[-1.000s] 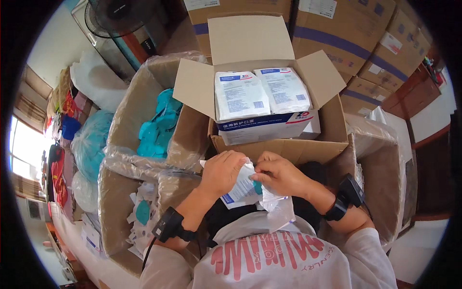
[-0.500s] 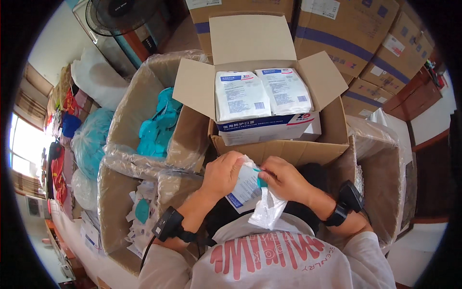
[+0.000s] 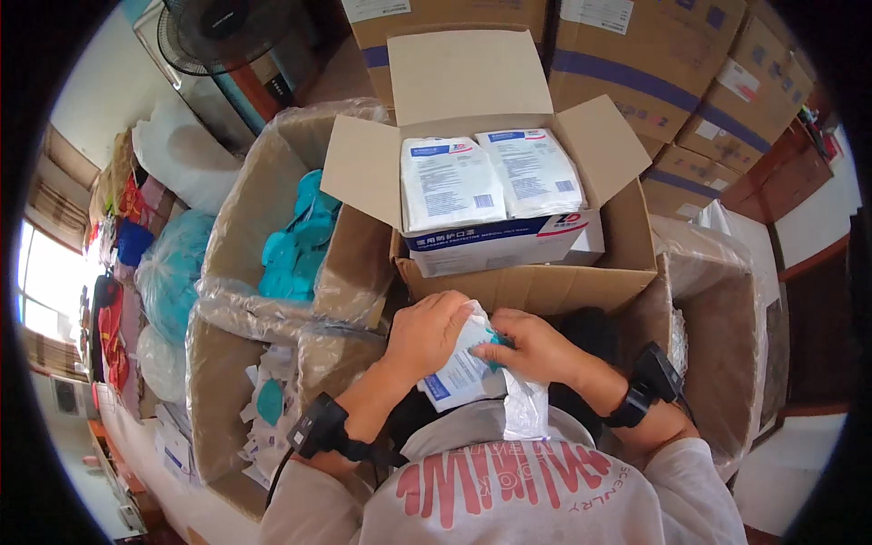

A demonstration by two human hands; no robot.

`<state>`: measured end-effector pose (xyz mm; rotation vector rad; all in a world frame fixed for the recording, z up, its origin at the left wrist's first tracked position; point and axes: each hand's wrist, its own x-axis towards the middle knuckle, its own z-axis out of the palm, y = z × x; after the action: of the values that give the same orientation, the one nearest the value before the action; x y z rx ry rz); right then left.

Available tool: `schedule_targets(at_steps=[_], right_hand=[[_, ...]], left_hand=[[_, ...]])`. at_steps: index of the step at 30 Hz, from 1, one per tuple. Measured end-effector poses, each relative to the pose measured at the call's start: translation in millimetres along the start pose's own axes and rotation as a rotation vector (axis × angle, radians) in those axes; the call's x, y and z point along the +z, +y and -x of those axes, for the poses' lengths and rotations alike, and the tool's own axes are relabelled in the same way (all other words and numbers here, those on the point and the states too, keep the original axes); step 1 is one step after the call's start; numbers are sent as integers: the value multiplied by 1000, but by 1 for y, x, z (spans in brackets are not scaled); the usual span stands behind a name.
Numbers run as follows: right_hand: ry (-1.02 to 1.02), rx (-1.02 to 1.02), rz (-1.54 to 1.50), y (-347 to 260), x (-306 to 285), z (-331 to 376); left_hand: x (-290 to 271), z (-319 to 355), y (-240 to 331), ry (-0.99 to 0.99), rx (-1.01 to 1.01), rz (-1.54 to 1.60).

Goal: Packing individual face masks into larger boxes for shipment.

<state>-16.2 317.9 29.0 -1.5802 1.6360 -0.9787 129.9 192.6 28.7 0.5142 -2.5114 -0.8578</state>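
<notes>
Close to my lap, my left hand [image 3: 421, 334] is closed on the upper part of a white mask pouch [image 3: 457, 380] with a blue label patch. My right hand [image 3: 538, 345] pinches at the pouch's other side, by its torn-open edge. Between the hands a bit of teal face mask [image 3: 493, 341] shows inside the pouch; most of it is hidden. A shiny white flap [image 3: 525, 407] of the packaging hangs down below my right fingers. Just beyond my hands, an open carton [image 3: 509, 238] holds two stacks of sealed mask pouches [image 3: 450, 182].
The carton rests in a larger brown box [image 3: 545, 283]. On the left, one lined box [image 3: 245, 195] contains teal masks [image 3: 300, 241]; a nearer one [image 3: 209, 400] contains wrappers. Another lined box [image 3: 718, 336] stands at right. Big cartons [image 3: 636, 82] are stacked behind.
My right hand has shifted its fingers inward over the pouch opening. The hanging flap has swung right, and the teal mask shows nearer the middle of the pouch.
</notes>
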Motion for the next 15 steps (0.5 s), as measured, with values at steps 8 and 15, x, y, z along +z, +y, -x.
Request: schedule_targets(at_steps=[8, 15], right_hand=[[183, 101, -130, -1, -4, 6], [165, 325, -535, 7, -8, 17]], left_hand=[[-9, 1, -22, -66, -250, 47], [-10, 10, -23, -49, -167, 103]])
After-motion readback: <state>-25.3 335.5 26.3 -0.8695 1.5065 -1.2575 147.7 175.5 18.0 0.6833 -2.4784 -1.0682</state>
